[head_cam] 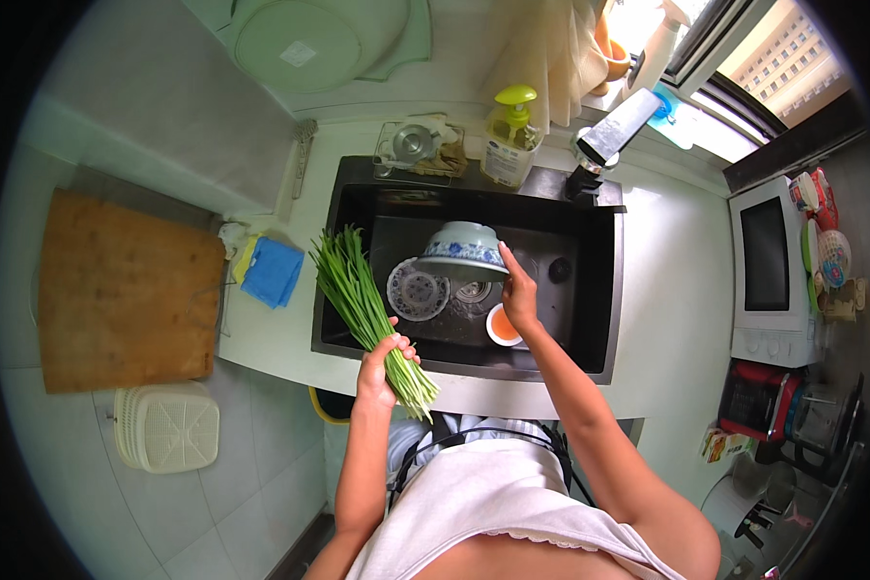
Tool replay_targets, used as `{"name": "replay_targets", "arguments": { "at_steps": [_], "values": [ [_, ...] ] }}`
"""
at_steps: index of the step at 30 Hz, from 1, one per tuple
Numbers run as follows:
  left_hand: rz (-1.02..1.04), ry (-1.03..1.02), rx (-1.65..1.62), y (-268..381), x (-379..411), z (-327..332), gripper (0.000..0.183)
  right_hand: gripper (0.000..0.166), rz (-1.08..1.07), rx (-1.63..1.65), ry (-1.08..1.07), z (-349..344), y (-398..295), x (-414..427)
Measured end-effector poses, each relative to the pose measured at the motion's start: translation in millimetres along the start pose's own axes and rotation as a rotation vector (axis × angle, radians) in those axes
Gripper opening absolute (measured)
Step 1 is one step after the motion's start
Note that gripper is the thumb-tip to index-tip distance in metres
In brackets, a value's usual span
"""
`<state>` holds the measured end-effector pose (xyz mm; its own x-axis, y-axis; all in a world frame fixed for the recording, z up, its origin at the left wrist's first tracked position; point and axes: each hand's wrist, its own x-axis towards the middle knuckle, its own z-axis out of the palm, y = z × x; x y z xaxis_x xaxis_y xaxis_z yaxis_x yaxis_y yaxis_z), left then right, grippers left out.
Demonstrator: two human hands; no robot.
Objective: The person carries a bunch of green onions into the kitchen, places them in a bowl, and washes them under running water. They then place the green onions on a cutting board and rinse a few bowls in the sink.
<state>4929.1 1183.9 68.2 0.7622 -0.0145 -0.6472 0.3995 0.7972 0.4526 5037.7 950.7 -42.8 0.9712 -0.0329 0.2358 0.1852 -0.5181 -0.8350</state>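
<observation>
My left hand (383, 368) grips a bundle of long green chives (355, 290) near its pale cut ends. The leafy tips lean over the left rim of the black sink (594, 319). In my right hand (520, 290) is a blue-and-white patterned bowl (464, 246), tipped so that its base faces up, held above the basin. On the sink floor lies a patterned glass bowl (413, 290). Close below my right wrist sits a small white bowl (505, 326) with orange inside. The metal drain (473, 291) shows partly under the raised bowl.
Behind the basin stand a soap pump bottle (509, 145), a wire rack (413, 148) with a metal strainer, and the faucet (609, 138). A wooden cutting board (130, 290) and blue cloth (273, 270) are at left. A white microwave (768, 268) is at right.
</observation>
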Motion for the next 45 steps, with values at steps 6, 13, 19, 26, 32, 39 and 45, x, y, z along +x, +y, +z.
{"name": "replay_targets", "arguments": {
  "at_steps": [6,13,19,26,32,39,45],
  "values": [
    [-0.006,-0.038,0.002,-4,5,-3,0.043,0.069,-0.242,-0.105,-0.068,-29,5,-6],
    [0.030,-0.020,-0.003,-1,-2,-9,0.044,0.044,0.371,-0.008,-0.151,17,17,-5],
    [0.059,0.030,-0.012,2,-14,-16,0.044,0.033,0.935,0.302,-0.331,109,32,-15],
    [0.102,0.054,0.029,8,-20,-22,0.044,0.039,0.984,0.287,-0.400,155,55,-28],
    [0.099,0.087,0.024,9,-22,-24,0.044,0.043,0.553,-0.047,-0.463,112,87,-28],
    [0.079,0.087,-0.014,9,-14,-28,0.044,0.028,0.807,-0.624,-0.526,-4,186,-59],
    [0.053,0.076,0.021,10,-8,-24,0.044,0.025,0.985,-0.153,-0.676,-2,219,-94]
  ]
}}
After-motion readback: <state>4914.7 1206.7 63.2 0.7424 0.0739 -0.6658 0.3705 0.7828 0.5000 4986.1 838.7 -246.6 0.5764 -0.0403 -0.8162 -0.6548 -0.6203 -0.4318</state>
